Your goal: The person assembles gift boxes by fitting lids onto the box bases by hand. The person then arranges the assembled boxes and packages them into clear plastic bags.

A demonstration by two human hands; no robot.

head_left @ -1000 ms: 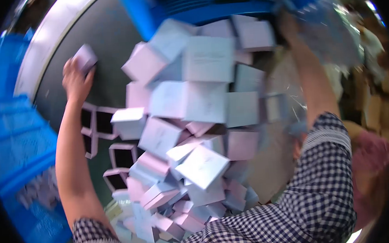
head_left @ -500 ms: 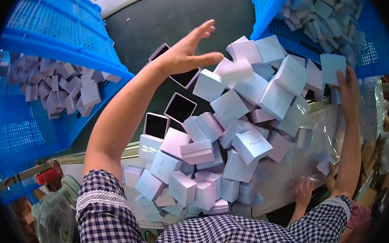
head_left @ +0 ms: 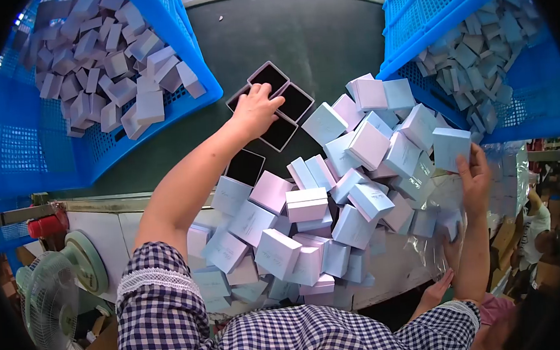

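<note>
Dark green worktop [head_left: 329, 34] stretches across a busy workshop, a blue crate [head_left: 176, 31] standing at its left and another blue crate [head_left: 422, 28] at its right. Two bare arms in navy-and-white checked sleeves [head_left: 156, 304] reach forward, with the hands well apart. From the lower left, the left arm slants up and inward, bringing the left hand [head_left: 255, 114] palm down over a cluster of open boxes [head_left: 278, 132] with black interiors; its fingers bend over their rims, though whether they grip one cannot be told. At the far right, the right forearm rises almost upright, and the right hand [head_left: 477, 181] pinches a pale blue box [head_left: 452, 148] by its lower right corner, between the heaped boxes and the right-hand crate. One more open box [head_left: 246, 167] lies nearer the body, its black inside facing up. Beside it spreads a loose heap of closed pink and blue boxes [head_left: 371, 199]. Both crates hold jumbled masses of small pale boxes. Below the right forearm shows another person's hand [head_left: 437, 290], near clear plastic [head_left: 430, 255].
</note>
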